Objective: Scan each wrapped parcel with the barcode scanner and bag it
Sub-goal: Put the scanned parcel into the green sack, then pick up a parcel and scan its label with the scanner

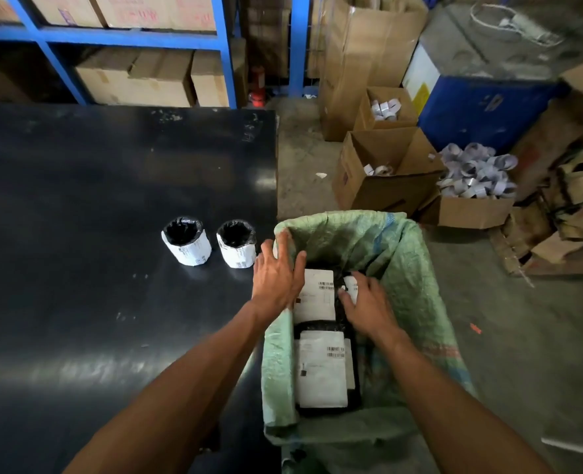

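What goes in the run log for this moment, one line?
left hand open at sack rim | right hand pressing parcel in sack | two parcels left on table | scanner unseen

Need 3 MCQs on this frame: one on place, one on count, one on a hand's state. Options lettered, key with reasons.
1. Where does the green woven sack stand?
A. on the shelf
B. on the floor at the right edge of the black table
C. inside a cardboard box

2. How many wrapped parcels stand on the table?
A. two
B. four
C. none

3. What is the right hand doing?
A. holding a scanner
B. resting flat on the table
C. reaching into the sack onto a small parcel

Key: 1 B, the sack's rim meets the table edge. 2 A, two labelled cylinders stand side by side. 3 C, its fingers lie on a white-labelled parcel inside the sack.
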The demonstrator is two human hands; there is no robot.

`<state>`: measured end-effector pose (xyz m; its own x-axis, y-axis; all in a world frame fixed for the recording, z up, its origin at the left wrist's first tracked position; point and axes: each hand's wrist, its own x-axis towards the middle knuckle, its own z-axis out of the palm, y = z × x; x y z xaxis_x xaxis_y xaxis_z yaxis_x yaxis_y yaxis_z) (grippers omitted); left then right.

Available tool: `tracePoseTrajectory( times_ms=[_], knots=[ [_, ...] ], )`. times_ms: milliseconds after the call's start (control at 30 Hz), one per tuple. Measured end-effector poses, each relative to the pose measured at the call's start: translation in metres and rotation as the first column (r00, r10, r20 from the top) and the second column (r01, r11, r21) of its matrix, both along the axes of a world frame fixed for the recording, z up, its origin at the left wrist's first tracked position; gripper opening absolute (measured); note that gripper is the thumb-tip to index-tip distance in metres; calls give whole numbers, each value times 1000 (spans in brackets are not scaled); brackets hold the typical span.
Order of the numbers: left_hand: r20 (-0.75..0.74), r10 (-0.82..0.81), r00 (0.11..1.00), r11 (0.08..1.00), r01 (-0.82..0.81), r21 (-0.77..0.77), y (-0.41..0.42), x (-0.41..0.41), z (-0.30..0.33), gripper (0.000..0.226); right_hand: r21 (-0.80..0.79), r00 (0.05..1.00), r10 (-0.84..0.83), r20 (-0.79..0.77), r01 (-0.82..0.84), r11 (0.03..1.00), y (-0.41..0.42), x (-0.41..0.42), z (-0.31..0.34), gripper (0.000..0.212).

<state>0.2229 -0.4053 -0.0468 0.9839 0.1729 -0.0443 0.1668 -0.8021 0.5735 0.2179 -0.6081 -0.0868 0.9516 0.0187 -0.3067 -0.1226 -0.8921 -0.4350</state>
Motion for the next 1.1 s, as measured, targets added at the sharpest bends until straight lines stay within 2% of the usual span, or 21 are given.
tracePoseTrajectory(
  times_ms=[100,200,300,400,567,733,867,967,1100],
  knots=[
    [-22,-86,996,988,88,129,34,-14,3,66,-52,997,29,72,-25,998,15,-6,33,64],
    [-38,-202,979,932,204,299,79,-27,6,68,-72,991,45,125,-36,997,38,-12,59,65],
    [-50,-234,971,880,233,414,129,-35,10,75,-58,982,64,178,-55,997,68,-20,79,64],
    [-60,-208,976,867,213,450,176,-37,17,64,-96,963,130,235,-110,989,104,-29,90,63],
    [-116,-177,977,839,211,502,241,-28,20,64,-113,937,233,262,-210,971,170,-55,94,64],
    [-193,-212,958,815,282,506,273,-8,8,76,-85,958,279,61,-273,958,216,-85,75,71],
    [-272,-312,910,742,412,528,282,10,-2,96,-75,955,268,-128,-279,957,240,-102,60,76],
    [-321,-378,868,681,496,539,281,26,-6,110,-60,935,183,-305,-211,976,250,-110,52,94],
    [-394,-465,793,612,609,504,276,54,-13,114,-40,864,79,-497,-114,993,256,-123,34,117]
  ],
)
